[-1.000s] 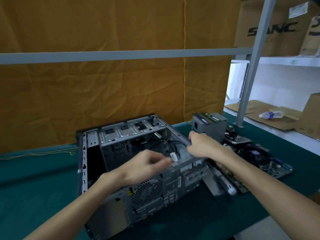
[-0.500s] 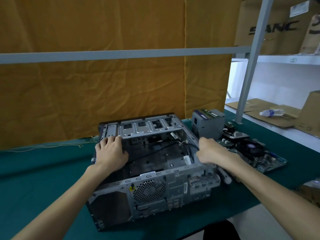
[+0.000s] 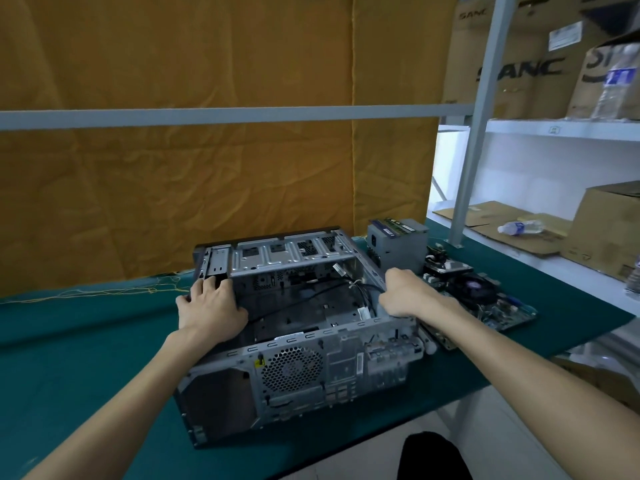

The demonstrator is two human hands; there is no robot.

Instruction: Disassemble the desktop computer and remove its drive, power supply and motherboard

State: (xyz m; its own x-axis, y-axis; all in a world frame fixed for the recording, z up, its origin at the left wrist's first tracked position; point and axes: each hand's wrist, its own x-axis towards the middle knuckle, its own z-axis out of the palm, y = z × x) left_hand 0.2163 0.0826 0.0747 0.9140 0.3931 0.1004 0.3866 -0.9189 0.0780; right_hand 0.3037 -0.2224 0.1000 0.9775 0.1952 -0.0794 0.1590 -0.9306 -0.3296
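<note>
Left hand (image 3: 211, 306) grasps the case (image 3: 294, 341) at its nine o'clock wall; right hand (image 3: 405, 292) curls over the three o'clock rim. The case lies on its side, centre of the table (image 3: 69, 358), apparently gutted. Power supply (image 3: 398, 244) and motherboard (image 3: 485, 292) sit at two o'clock. Judged light, rigid, sharp-edged: hold by folded rims.

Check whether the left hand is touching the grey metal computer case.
Touching. The head view shows the left hand resting on the left edge of the grey metal computer case, fingers curled over its rim.
</note>
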